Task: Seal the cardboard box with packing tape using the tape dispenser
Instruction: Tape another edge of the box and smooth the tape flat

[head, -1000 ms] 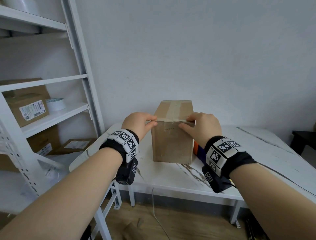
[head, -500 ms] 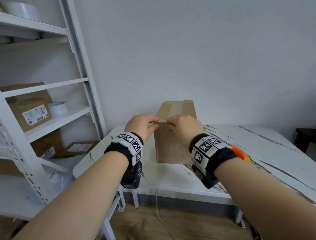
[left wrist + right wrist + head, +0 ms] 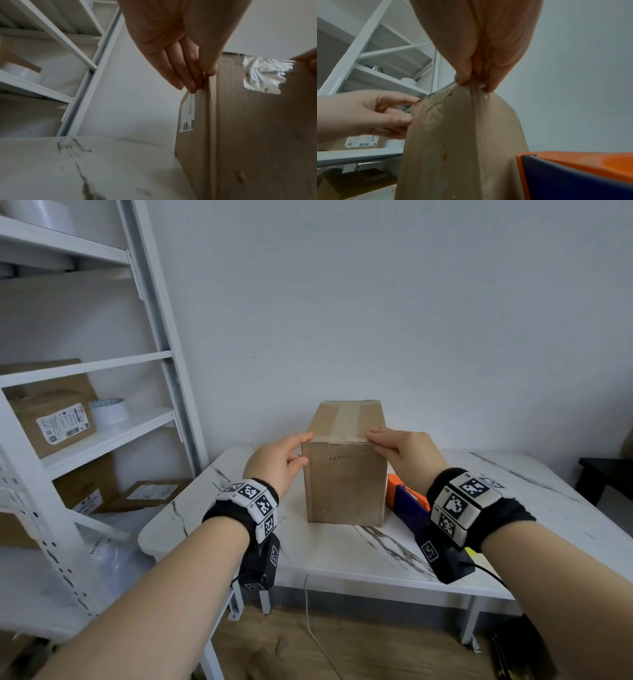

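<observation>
Box [image 3: 344, 484] on table [image 3: 342, 553]: left hand [image 3: 275, 462] flat, fingers [image 3: 181, 73] together, on left edge; right hand [image 3: 406, 455] pinches tape [image 3: 264, 75]; dispenser [image 3: 406, 499] beside, half-hidden behind wrist [image 3: 462, 508].

Tape dispenser [image 3: 406, 497] under the right hand [image 3: 406, 451]: mostly blocked by that wrist and the cardboard box [image 3: 344, 481] in the head view, clipped by the right and bottom edges in the right wrist view, so its full shape can't be made out. Label [image 3: 187, 113] on the box side below the left hand [image 3: 275, 462] is too blurred to read. The right hand's fingertips [image 3: 312, 63] are cut off in the left wrist view.
</observation>
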Demonstrator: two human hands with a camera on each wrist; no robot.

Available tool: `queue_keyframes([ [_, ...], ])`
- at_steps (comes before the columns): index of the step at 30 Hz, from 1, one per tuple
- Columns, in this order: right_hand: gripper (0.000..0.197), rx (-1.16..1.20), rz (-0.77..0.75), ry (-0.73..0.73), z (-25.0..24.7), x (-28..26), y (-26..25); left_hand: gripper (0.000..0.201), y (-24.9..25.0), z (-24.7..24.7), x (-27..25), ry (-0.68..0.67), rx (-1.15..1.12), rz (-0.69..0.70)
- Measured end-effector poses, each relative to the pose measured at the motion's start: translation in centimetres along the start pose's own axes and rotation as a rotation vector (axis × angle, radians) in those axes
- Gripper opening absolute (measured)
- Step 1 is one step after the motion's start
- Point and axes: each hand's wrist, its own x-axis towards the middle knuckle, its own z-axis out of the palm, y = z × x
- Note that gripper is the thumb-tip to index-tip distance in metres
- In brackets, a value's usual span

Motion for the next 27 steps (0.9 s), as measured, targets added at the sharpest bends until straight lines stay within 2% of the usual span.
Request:
queue_keyframes([
  [4, 0.036, -0.012, 0.008, -0.021, 0.0, 0.4, 0.1, 0.048, 0.0, 0.4, -0.1, -0.011, 0.034, -0.012],
  [8, 0.031, -0.125, -0.022, -0.049, 0.3, 0.7, 0.2, 0.051, 0.1, 0.4, -0.1, -0.03, 0.072, -0.016],
  [12, 0.024, -0.276, -0.006, 0.036, 0.8, 0.6, 0.7, 0.047, 0.7, 0.1, -0.5, 0.003, 0.168, 0.045],
  [14, 0.019, -0.335, 0.09, 0.056, 0.8, 0.6, 0.6, 0.045, 1.3, -0.1, -0.9, 0.022, 0.205, 0.102],
  [16, 0.016, -0.375, 0.25, 0.01, 0.7, 0.6, 0.9, 0.048, 1.8, -0.4, -1.4, 0.008, 0.264, 0.147],
  [18, 0.025, -0.369, 0.367, -0.083, 0.9, 0.4, 1.4, 0.053, 1.9, -0.8, -1.9, -0.018, 0.319, 0.196],
  [20, 0.03, -0.288, 0.408, -0.082, 1.5, 0.0, 1.5, 0.057, 2.0, -1.3, -2.0, -0.036, 0.353, 0.241],
  [22, 0.03, -0.186, 0.391, 0.031, 2.1, -0.2, 0.6, 0.056, 2.0, -1.6, -2.0, -0.027, 0.364, 0.263],
  [24, 0.035, -0.115, 0.303, 0.142, 2.7, -0.1, -1.0, 0.052, 2.3, -1.6, -1.7, -0.015, 0.371, 0.247],
  [27, 0.05, -0.16, 0.181, 0.105, 3.6, 0.7, -2.9, 0.047, 3.0, -1.0, -1.1, 0.002, 0.363, 0.239],
])
